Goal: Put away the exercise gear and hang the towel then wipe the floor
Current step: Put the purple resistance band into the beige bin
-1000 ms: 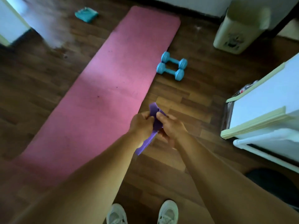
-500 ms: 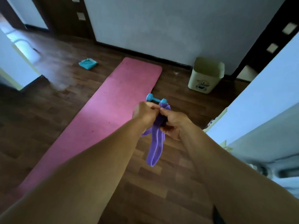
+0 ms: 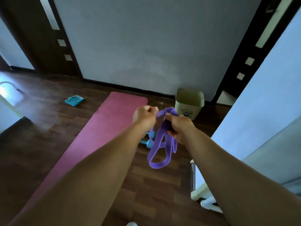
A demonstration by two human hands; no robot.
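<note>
A purple resistance band (image 3: 158,154) hangs in loose loops in front of me, above the wooden floor. My left hand (image 3: 144,116) pinches its top end. My right hand (image 3: 180,128) grips the bunched band just beside it. A pink exercise mat (image 3: 91,139) lies flat on the floor to the left. Blue dumbbells (image 3: 150,139) rest beside the mat, mostly hidden behind my left arm and the band. A teal towel (image 3: 74,100) lies crumpled on the floor at the far left.
A beige bin (image 3: 189,102) stands against the back wall. White furniture (image 3: 254,128) fills the right side, with a pale frame (image 3: 197,195) at its foot. Dark doors flank the wall. My shoe tip (image 3: 132,223) shows at the bottom edge.
My head has lifted, so the wall and doors fill the view. My hands have drawn slightly apart, and the band has opened from a tight bundle into longer hanging loops.
</note>
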